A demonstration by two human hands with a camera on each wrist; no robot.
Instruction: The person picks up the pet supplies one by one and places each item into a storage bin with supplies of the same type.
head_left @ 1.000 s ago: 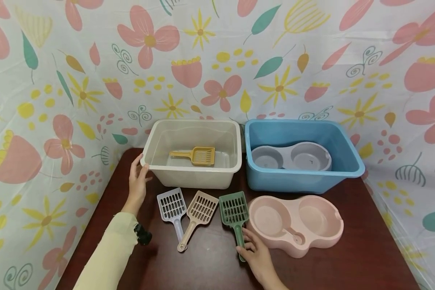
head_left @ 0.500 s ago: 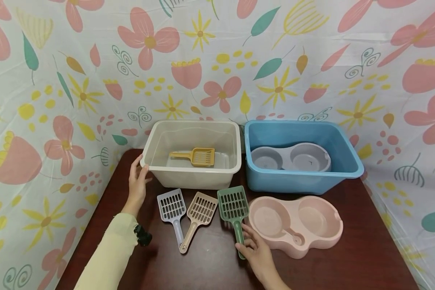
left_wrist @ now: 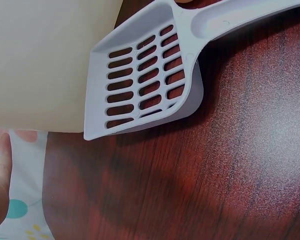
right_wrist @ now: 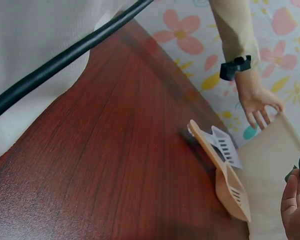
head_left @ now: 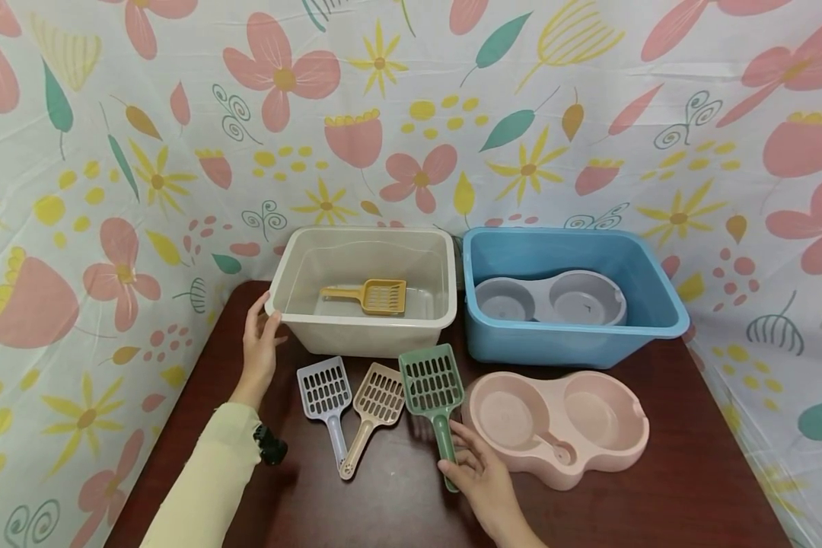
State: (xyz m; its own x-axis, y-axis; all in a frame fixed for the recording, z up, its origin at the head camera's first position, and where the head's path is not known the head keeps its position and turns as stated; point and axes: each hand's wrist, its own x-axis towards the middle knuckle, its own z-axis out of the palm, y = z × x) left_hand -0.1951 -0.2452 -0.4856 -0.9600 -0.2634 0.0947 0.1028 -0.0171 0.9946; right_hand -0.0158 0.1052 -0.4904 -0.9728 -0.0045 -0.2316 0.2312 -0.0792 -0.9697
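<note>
A green slotted litter scoop (head_left: pixel 441 426) is held by its handle in my right hand (head_left: pixel 481 476), its head raised off the table. In the right wrist view only a bit of its green handle shows. My left hand (head_left: pixel 260 346) touches the front left corner of the beige litter box (head_left: pixel 363 335), its fingers mostly straight. Inside that box lies a mustard scoop (head_left: pixel 356 291). A lavender scoop (head_left: pixel 333 420) and a tan scoop (head_left: pixel 364 431) lie on the table between my hands, their handle ends meeting.
A blue litter box (head_left: pixel 555 344) stands to the right of the beige one, holding a grey double bowl (head_left: pixel 540 293). In front of it sits a pink double bowl (head_left: pixel 555 403). Flowered cloth (head_left: pixel 411 91) hangs behind the dark red table (head_left: pixel 383 517).
My right hand has lifted the green scoop and shifted it slightly left, its head now next to the tan scoop's. The left hand stays at the beige box's corner.
</note>
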